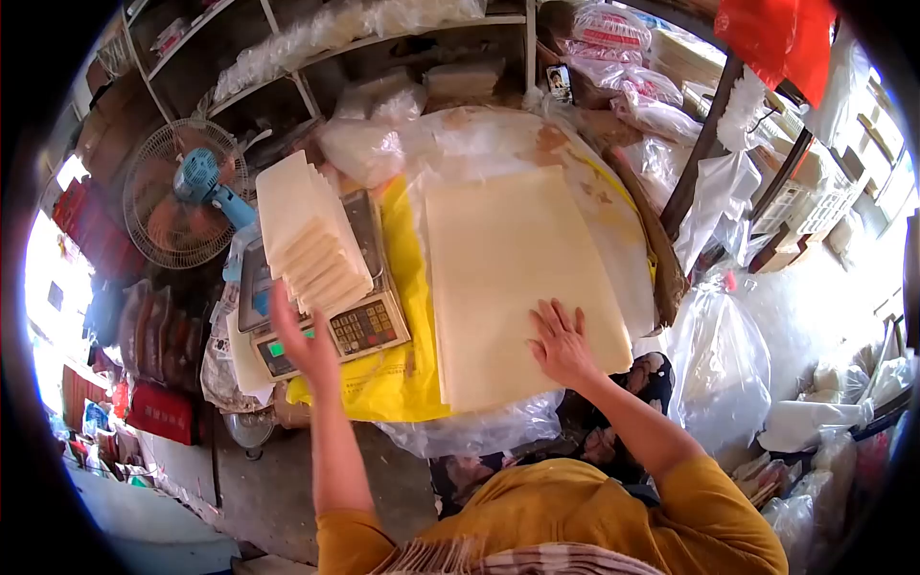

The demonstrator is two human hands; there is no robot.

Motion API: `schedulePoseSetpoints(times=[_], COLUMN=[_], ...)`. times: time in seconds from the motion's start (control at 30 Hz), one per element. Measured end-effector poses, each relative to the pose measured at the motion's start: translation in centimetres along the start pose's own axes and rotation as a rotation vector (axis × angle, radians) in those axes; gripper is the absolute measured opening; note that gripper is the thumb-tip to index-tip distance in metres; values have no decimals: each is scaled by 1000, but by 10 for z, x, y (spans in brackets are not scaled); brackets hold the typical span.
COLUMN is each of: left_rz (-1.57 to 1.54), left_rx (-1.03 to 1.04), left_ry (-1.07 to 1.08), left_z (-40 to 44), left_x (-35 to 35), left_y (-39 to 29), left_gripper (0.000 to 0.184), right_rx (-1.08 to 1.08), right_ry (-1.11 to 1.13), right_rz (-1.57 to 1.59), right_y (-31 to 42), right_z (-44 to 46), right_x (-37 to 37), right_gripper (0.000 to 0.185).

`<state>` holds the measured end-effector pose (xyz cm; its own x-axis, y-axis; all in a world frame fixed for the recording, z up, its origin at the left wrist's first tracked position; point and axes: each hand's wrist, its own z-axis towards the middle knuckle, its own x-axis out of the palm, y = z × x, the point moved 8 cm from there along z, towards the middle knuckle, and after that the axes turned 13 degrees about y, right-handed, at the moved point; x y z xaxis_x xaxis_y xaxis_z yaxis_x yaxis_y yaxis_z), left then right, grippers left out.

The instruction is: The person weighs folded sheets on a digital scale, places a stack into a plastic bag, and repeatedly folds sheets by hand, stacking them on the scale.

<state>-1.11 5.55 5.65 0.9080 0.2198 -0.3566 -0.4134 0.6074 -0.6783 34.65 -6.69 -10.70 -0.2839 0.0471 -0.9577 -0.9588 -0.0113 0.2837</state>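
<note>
A broad stack of thin cream sheets (508, 259) lies in front of me, and my right hand (561, 345) rests flat on its lower right part, fingers spread. To the left, a digital scale (364, 326) with a keypad and a green-lit display carries a pile of folded cream sheets (311, 230). My left hand (309, 345) is raised at the front of the scale, just below the pile's near end, with thumb and fingers apart. It seems to hold nothing; whether its fingertips touch the pile I cannot tell.
A yellow plastic sheet (383, 383) lies under the scale and stack. A fan (187, 192) stands at the left. Shelves with plastic-wrapped packs (355, 34) line the back. Clear plastic bags (719, 335) hang at the right, and a red bag (776, 38) hangs overhead.
</note>
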Motion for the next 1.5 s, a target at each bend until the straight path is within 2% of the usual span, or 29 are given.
schedulePoseSetpoints(times=[0.07,0.13,0.2,0.27,0.3,0.37,0.47,0.6,0.7,0.8,1.0,1.07,1.2,1.3,1.37,1.4,1.43,1.47,1.5], left_rz=[-69,-171,-339,-510,-585,-734,-645,-685,-688,-633,-527,-546,-523,-491,-463,-321,-180,-40,-41], left_rx=[-101,-193,-429,-449,-520,-576,-446,-440,-448,-452,-423,-427,-409,-403,-426,-369,-308,-239,-145], left_ry=[71,240,387,454,473,430,455,465,467,479,446,411,421,465,472,495,517,539,568], left_z=[-52,-100,-150,-177,-216,-218,-220,-221,-220,-222,-225,-219,-216,-217,-220,-214,-205,-195,-186], left_x=[30,70,95,129,129,129,127,128,128,130,127,124,124,123,124,120,114,111,114], left_y=[20,17,35,44,44,28,31,32,30,33,37,30,24,24,28,19,4,-10,-23], left_gripper=[55,52,56,59,62,66,66,69,71,71,70,65,68,69,64,60,56,53,49], right_rx=[-18,-19,-17,-16,-23,-23,-177,-502,-587,-635,-620,-639,-663,-561,-210,-28,99,88,78], right_ry=[-33,-37,-48,-56,-15,12,204,204,316,239,310,274,143,179,156,135,115,126,135], right_rz=[9,-19,-21,-32,-32,-31,309,174,-74,-182,-346,-386,-357,98,578,808,899,967,1038], right_y=[4,0,2,-2,0,0,37,102,128,145,173,178,176,150,90,56,30,22,20], right_z=[-1,0,0,1,-5,8,10,-4,-7,-8,-4,-6,-3,12,34,40,42,41,39], right_x=[-4,-9,-8,-1,7,0,-16,-21,-2,12,22,29,28,10,1,-1,-7,-1,0], right_gripper=[53,51,49,47,44,39,30,14,9,6,9,9,5,7,5,5,5,5,5])
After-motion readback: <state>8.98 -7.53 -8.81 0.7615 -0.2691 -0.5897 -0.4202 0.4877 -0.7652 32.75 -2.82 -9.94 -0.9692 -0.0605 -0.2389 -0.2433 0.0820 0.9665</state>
